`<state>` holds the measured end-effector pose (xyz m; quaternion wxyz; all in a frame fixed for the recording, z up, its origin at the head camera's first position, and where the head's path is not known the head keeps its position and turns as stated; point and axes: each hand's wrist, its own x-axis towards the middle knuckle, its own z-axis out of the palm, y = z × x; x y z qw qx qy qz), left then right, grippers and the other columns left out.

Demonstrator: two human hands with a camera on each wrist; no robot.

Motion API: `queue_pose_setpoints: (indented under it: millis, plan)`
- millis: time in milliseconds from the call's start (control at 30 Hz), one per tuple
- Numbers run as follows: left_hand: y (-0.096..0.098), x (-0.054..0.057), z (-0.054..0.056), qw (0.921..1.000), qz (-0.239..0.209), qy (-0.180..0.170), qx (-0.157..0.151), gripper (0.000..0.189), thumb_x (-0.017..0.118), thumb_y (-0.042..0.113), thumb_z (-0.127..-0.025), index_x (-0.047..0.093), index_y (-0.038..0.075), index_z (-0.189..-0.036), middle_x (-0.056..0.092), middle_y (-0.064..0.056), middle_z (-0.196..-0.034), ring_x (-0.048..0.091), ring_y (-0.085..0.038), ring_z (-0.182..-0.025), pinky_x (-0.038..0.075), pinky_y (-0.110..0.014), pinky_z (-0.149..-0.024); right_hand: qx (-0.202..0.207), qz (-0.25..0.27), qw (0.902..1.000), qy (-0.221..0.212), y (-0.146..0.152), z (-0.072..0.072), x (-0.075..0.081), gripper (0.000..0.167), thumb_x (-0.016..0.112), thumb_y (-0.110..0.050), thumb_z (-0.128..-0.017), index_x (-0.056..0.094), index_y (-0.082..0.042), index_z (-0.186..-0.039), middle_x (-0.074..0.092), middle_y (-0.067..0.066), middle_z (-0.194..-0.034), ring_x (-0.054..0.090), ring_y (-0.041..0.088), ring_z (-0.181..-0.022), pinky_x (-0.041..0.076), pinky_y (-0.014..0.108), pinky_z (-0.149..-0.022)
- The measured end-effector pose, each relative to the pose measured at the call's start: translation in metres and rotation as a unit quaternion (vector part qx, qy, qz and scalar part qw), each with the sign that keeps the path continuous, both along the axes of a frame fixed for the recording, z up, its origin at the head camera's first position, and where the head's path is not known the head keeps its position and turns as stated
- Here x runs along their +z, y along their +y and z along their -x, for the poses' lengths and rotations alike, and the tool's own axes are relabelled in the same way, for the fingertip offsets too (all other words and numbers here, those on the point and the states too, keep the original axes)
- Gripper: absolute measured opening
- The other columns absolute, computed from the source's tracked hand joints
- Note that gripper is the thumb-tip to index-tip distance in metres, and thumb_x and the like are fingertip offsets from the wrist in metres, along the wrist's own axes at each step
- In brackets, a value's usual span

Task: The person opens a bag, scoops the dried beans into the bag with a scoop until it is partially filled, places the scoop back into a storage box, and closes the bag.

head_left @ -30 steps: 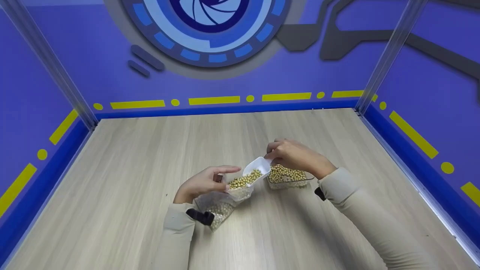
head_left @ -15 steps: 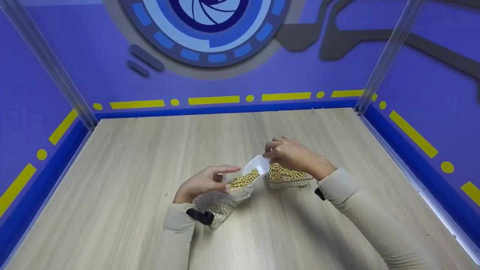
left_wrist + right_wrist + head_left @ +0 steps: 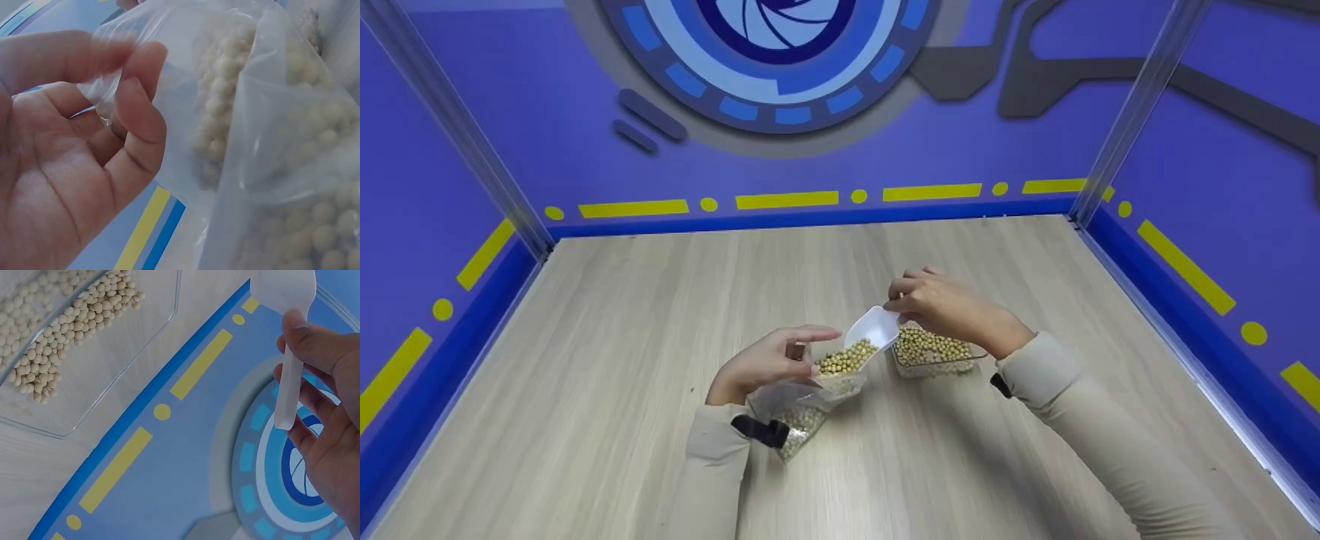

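Observation:
In the head view my left hand (image 3: pixel 769 366) pinches the rim of a clear plastic bag (image 3: pixel 787 409) between thumb and fingers, as the left wrist view also shows. Round pale beans (image 3: pixel 329 225), like soybeans, fill the bag's lower part. My right hand (image 3: pixel 934 304) grips the handle of a white scoop (image 3: pixel 874 328), thumb on top and fingers beneath. The scoop tilts down to the left, its front end inside the bag's mouth. Beans (image 3: pixel 844 358) lie heaped at that low end, leaving the scoop's back bare.
Just below my right hand stands a clear rectangular container (image 3: pixel 937 369) holding more beans. Wood-grain tabletop (image 3: pixel 645 315) surrounds everything. A blue-purple panel wall (image 3: pixel 780 172) closes the back, with similar panels at both sides.
My right hand has risen slightly, and the scoop's handle end with it, so the scoop tilts more steeply. The left hand and bag have hardly moved.

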<state>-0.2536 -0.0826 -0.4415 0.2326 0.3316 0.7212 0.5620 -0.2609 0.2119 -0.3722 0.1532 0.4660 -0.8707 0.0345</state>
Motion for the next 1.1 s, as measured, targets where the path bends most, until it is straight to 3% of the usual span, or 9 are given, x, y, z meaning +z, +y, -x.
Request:
queue_pose_setpoints:
  millis: [100,233,300,433,700,933,1100]
  plan:
    - [-0.001,0.003,0.000,1.0000,0.004,0.004,0.004,0.057,0.061,-0.006,-0.084,0.047,-0.004,-0.139,0.056,-0.007,-0.094,0.045,-0.003,-0.063,0.052,-0.018,-0.067,0.004,0.001,0.9999,0.009,0.000,0.001,0.001,0.022,0.077,-0.011,-0.077,0.076,-0.011,-0.100,0.066,0.002,-0.092,0.057,0.021,-0.086,0.044,0.033,-0.071]
    - [-0.001,0.007,0.000,0.9999,0.006,-0.006,0.011,0.057,0.061,-0.007,-0.083,0.049,-0.001,-0.139,0.054,-0.021,-0.104,0.046,-0.004,-0.065,0.054,-0.020,-0.069,0.005,0.009,0.9999,0.004,0.001,0.001,0.003,0.023,0.077,-0.010,-0.077,0.076,-0.011,-0.100,0.066,0.002,-0.092,0.058,0.022,-0.087,0.045,0.035,-0.072]
    - [-0.002,0.008,0.000,0.9998,0.007,-0.012,0.014,0.057,0.061,-0.006,-0.084,0.049,0.000,-0.139,0.055,-0.020,-0.107,0.047,-0.004,-0.067,0.054,-0.021,-0.069,0.004,0.013,0.9999,-0.001,0.001,0.001,0.004,0.023,0.077,-0.009,-0.077,0.076,-0.011,-0.100,0.066,0.003,-0.092,0.058,0.022,-0.088,0.045,0.036,-0.074]
    - [-0.003,0.012,0.000,0.9997,0.007,-0.019,0.016,0.057,0.060,-0.005,-0.084,0.048,-0.001,-0.139,0.054,-0.017,-0.098,0.049,-0.005,-0.067,0.055,-0.023,-0.069,0.004,0.022,0.9997,-0.005,0.001,0.001,0.006,0.024,0.078,-0.009,-0.077,0.076,-0.009,-0.100,0.067,0.004,-0.093,0.058,0.023,-0.089,0.046,0.037,-0.076]
    - [-0.006,0.018,-0.001,0.9998,0.005,-0.003,0.016,0.057,0.062,-0.003,-0.085,0.047,0.001,-0.140,0.051,-0.027,-0.114,0.049,-0.005,-0.068,0.052,-0.021,-0.065,0.008,0.032,0.9994,0.006,0.004,0.000,0.010,0.024,0.077,-0.010,-0.077,0.076,-0.010,-0.101,0.067,0.005,-0.093,0.058,0.024,-0.088,0.045,0.036,-0.073]
    - [-0.008,0.017,0.000,0.9996,-0.015,-0.021,0.014,0.057,0.063,-0.003,-0.086,0.047,-0.001,-0.140,0.053,-0.008,-0.128,0.050,-0.005,-0.067,0.049,-0.020,-0.062,0.008,0.045,0.9989,-0.007,0.006,0.001,0.009,0.026,0.077,-0.008,-0.077,0.075,-0.007,-0.102,0.068,0.006,-0.095,0.059,0.024,-0.089,0.047,0.037,-0.073]
    - [-0.008,0.013,0.001,0.9994,-0.026,-0.020,0.006,0.056,0.063,-0.004,-0.086,0.047,-0.003,-0.139,0.054,-0.009,-0.125,0.050,-0.003,-0.067,0.047,-0.017,-0.062,0.006,0.069,0.9971,-0.032,0.011,0.002,0.004,0.026,0.077,-0.007,-0.077,0.075,-0.005,-0.103,0.068,0.007,-0.095,0.059,0.024,-0.088,0.050,0.037,-0.073]
